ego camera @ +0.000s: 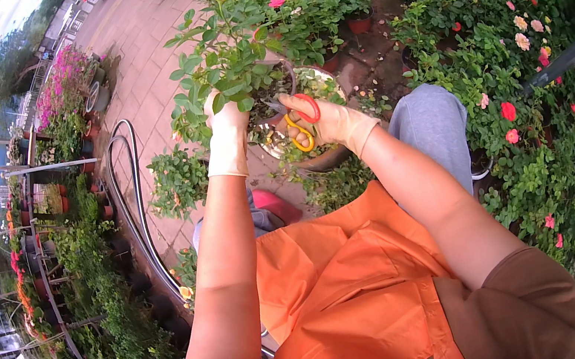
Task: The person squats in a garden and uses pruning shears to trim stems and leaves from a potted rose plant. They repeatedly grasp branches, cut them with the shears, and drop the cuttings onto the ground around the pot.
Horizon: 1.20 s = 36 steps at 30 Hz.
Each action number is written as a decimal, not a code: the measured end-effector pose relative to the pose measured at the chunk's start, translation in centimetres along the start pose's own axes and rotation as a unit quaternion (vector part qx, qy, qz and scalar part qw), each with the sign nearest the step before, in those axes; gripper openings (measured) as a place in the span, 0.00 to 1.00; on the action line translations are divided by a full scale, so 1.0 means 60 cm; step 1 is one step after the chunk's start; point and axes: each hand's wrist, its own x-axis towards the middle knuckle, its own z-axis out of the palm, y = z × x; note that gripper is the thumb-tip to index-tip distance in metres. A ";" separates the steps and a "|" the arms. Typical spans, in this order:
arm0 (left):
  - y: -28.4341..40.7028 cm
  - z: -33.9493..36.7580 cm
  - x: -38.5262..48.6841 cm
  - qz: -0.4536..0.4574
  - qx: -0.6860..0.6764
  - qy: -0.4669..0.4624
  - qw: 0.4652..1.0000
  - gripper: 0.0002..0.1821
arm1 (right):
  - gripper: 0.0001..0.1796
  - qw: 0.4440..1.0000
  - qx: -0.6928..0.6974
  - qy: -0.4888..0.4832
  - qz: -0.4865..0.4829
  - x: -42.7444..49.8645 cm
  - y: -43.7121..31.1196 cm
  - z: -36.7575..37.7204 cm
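Observation:
My left hand (225, 115), in a pale glove, reaches into the leaves of a potted rose bush (226, 57) with a pale pink bud on top. Leaves cover its fingers, so their grip is hidden. My right hand (326, 122), gloved too, is shut on a pair of scissors (316, 109) with one red and one yellow handle loop. The short metal blades point left, beside the rim of the plant pot (291, 76). Beneath the pot and my right hand, a shiny round basin (272, 145) shows partly, with leaves and clippings in it.
Flowering potted roses (501, 106) crowd my right side. A black hose (139, 197) loops over the paving (150, 60) at left, near shelves of potted plants (92, 266). A grey metal pole (564, 58) slants in at right. A small leafy rose (179, 181) stands left of my left wrist.

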 end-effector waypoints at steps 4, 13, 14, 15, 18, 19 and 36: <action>0.026 -0.015 -0.040 0.056 0.045 0.031 0.997 0.13 | 0.35 0.997 0.075 -0.002 0.009 0.041 0.006 -0.002; 0.017 -0.013 -0.054 0.076 -0.019 0.065 0.995 0.17 | 0.12 0.989 -0.068 0.118 -0.061 0.037 0.012 0.022; 0.016 -0.014 -0.059 0.097 -0.024 0.088 0.991 0.16 | 0.11 0.984 -0.105 0.122 -0.071 0.032 0.010 0.029; 0.016 -0.016 -0.067 0.116 -0.023 0.107 0.987 0.14 | 0.11 0.980 -0.148 0.107 -0.076 0.019 0.008 0.034; 0.011 -0.031 -0.118 0.171 -0.051 0.176 0.968 0.12 | 0.17 0.954 -0.268 0.112 -0.076 -0.039 0.011 0.040; 0.006 -0.033 -0.150 0.215 -0.075 0.217 0.949 0.11 | 0.18 0.950 -0.285 0.117 -0.058 -0.062 0.009 0.035; -0.093 0.101 -0.323 0.047 -0.001 -0.214 0.976 0.34 | 0.27 0.635 -0.687 0.353 0.007 -0.029 0.001 -0.021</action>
